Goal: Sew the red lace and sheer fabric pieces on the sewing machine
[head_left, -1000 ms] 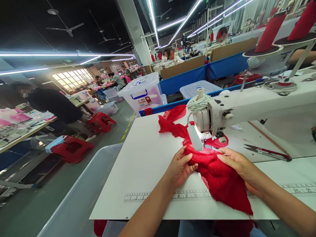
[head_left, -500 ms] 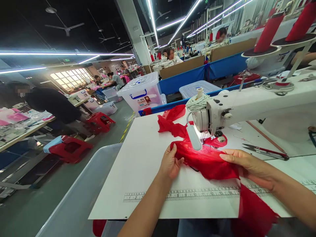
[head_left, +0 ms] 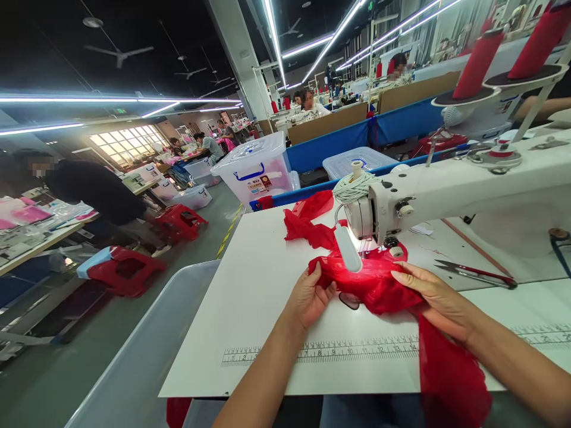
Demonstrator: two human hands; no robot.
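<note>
A sheer red fabric piece (head_left: 379, 291) stretches between both hands just in front of the sewing machine (head_left: 428, 193). My left hand (head_left: 310, 297) pinches its left end, thumb on top. At the other end, my right hand (head_left: 435, 297) grips the cloth with the thumb pressed over it. Part of the fabric hangs below the right hand over the table's front edge. Behind it, more red fabric (head_left: 307, 220) lies bunched left of the needle area. A small lit lamp (head_left: 349, 248) partly hides the needle. Some of the right fingers are hidden under the cloth.
Thread snips (head_left: 477, 273) lie on the machine bed to the right. A printed ruler (head_left: 348, 352) runs along the white table (head_left: 232, 285). Red thread cones (head_left: 479, 65) stand at the upper right. A plastic bin (head_left: 147, 345) sits left of the table. A person bends near red stools (head_left: 129, 270).
My right hand has moved a little left, towards the left hand, and the fabric between them is more gathered. The hanging part shifted left too. A dark-rimmed oval shows more beneath the cloth.
</note>
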